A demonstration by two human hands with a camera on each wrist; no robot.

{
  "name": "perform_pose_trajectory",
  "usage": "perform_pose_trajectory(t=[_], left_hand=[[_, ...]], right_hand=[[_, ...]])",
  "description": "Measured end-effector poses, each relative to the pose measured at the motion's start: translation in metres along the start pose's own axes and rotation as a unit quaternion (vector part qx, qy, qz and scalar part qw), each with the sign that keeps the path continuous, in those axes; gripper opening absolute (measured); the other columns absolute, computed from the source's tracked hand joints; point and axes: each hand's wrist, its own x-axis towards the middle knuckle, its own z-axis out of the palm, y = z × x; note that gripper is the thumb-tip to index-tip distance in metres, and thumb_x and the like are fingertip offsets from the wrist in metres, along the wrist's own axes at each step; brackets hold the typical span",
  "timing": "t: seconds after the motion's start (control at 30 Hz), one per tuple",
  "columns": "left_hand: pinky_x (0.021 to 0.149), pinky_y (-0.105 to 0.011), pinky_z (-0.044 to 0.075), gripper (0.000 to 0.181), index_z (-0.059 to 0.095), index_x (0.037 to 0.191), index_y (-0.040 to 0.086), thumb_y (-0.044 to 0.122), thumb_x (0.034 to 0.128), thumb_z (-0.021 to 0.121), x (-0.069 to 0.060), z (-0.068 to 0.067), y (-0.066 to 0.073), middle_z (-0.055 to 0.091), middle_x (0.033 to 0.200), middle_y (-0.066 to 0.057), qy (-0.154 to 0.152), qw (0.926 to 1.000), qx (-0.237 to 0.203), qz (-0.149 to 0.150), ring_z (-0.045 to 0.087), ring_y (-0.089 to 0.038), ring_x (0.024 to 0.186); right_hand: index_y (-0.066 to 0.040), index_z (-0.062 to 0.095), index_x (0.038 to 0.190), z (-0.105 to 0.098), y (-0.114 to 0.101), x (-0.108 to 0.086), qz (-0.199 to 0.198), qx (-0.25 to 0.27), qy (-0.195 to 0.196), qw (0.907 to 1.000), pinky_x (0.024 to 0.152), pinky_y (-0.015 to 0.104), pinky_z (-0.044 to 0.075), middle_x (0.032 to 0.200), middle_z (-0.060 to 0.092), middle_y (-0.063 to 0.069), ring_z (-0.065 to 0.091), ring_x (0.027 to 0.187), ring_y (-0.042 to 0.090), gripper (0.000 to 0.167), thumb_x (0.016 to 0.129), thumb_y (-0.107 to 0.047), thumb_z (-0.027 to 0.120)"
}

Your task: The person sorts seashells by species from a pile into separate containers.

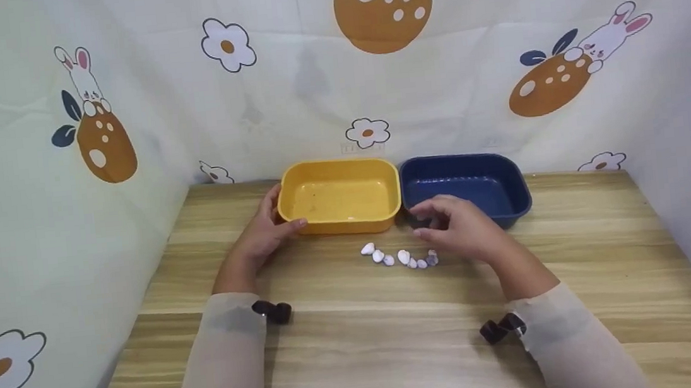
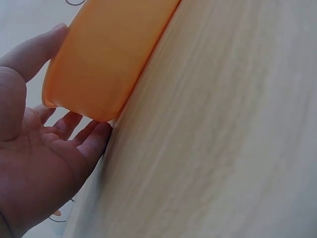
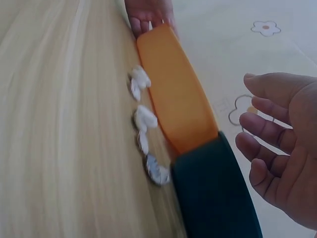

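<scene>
My left hand (image 1: 263,232) holds the left end of a yellow plastic basin (image 1: 348,226), its thumb at the front rim and its fingers round the side. In the left wrist view the fingertips touch the basin's end wall (image 2: 99,64). Over the front left of a dark blue basin (image 1: 514,203) hovers my right hand (image 1: 459,224), fingers loosely bent and nothing held. Several small whitish pieces (image 1: 403,257), like pebbles or shells, lie in a curved row before the basins. In the right wrist view the right hand (image 3: 282,144) is apart from the blue basin (image 3: 213,188).
The wooden table (image 1: 361,357) carries both basins side by side at its back edge. A patterned cloth (image 1: 297,84) hangs close behind them and along both sides. Each wrist wears a strap with a small black device, one on the left (image 1: 278,312) and one on the right (image 1: 495,332).
</scene>
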Motion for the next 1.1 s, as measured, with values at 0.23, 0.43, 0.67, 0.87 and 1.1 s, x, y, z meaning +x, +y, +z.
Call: perform_pose_trajectory(t=[0.23, 0.43, 0.67, 0.87, 1.1], left_hand=[[0.133, -0.043, 0.032, 0.114, 0.011, 0.172, 0.034, 0.019, 0.089, 0.088, 0.0, 0.001, 0.001, 0.017, 0.182, 0.002, 0.007, 0.9999, 0.007, -0.004, 0.027, -0.023, 0.165], [0.131, -0.043, 0.036, 0.114, 0.01, 0.173, 0.031, 0.016, 0.0901, 0.087, 0.001, 0.001, -0.001, 0.018, 0.181, 0.0, 0.004, 1.0, 0.004, 0.002, 0.031, -0.024, 0.163], [0.111, -0.031, 0.054, 0.112, 0.009, 0.173, 0.03, 0.014, 0.0918, 0.085, 0.004, 0.0, -0.005, 0.024, 0.179, -0.002, -0.002, 0.9999, -0.001, 0.012, 0.043, -0.024, 0.155], [0.103, -0.029, 0.057, 0.111, 0.012, 0.172, 0.032, 0.016, 0.0909, 0.086, 0.003, 0.0, -0.005, 0.023, 0.179, 0.0, -0.002, 0.9999, 0.001, 0.013, 0.042, -0.026, 0.155], [0.106, -0.032, 0.057, 0.11, 0.014, 0.171, 0.035, 0.018, 0.0907, 0.087, 0.003, -0.001, -0.004, 0.023, 0.178, 0.002, -0.002, 0.9999, 0.014, 0.006, 0.038, -0.024, 0.157]], right_hand=[[-0.012, 0.077, 0.127, -0.006, 0.015, -0.013, 0.003, -0.012, -0.001, 0.9999, 0.087, 0.036, 0.058, 0.115, 0.075, 0.006, 0.067, 0.095, 0.018, 0.037, 0.091, -0.021, 0.085], [-0.01, 0.078, 0.124, -0.004, 0.024, -0.02, 0.007, -0.008, -0.018, 0.9998, 0.088, 0.035, 0.059, 0.114, 0.078, 0.008, 0.069, 0.097, 0.018, 0.033, 0.092, -0.018, 0.084], [-0.013, 0.079, 0.123, 0.004, 0.031, -0.022, 0.028, -0.026, -0.052, 0.9979, 0.097, 0.044, 0.058, 0.117, 0.079, 0.004, 0.069, 0.107, 0.021, 0.032, 0.092, -0.02, 0.083], [-0.011, 0.079, 0.121, 0.011, 0.036, -0.02, 0.01, -0.034, -0.077, 0.9964, 0.099, 0.046, 0.058, 0.114, 0.079, 0.004, 0.07, 0.106, 0.021, 0.027, 0.093, -0.011, 0.078], [-0.01, 0.08, 0.118, 0.016, 0.048, -0.02, -0.015, -0.047, -0.08, 0.9956, 0.098, 0.043, 0.058, 0.116, 0.079, 0.005, 0.069, 0.108, 0.023, 0.028, 0.091, -0.003, 0.076]])
